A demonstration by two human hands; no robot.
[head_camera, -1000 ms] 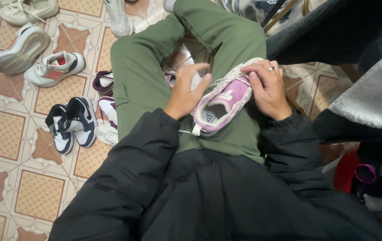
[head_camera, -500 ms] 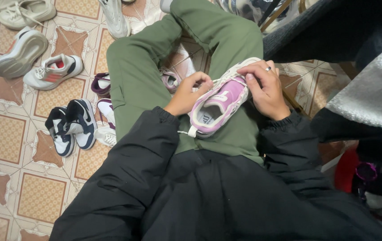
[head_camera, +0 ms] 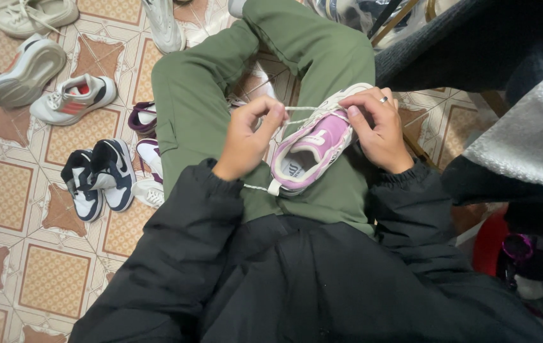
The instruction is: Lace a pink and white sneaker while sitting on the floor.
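A small pink and white sneaker [head_camera: 309, 149] lies on my right thigh, against my green trousers [head_camera: 195, 108], heel toward me. My left hand [head_camera: 249, 136] pinches the white shoelace [head_camera: 300, 109] and holds it stretched to the left of the shoe. My right hand [head_camera: 376, 127], with a ring on one finger, grips the shoe's toe end and the other end of the lace. A loose lace end hangs by the heel near my left wrist.
On the patterned tiled floor [head_camera: 5, 209] to my left lie a dark blue and white pair of sneakers [head_camera: 100, 178], a purple and white pair [head_camera: 147, 143], a grey and red sneaker [head_camera: 71, 98] and several pale shoes at the top. Dark cloth and a red object [head_camera: 490, 244] sit on my right.
My left hand has lifted off the shoe's side and pulled the lace out to the left, drawing it taut. My right hand stays on the toe end.
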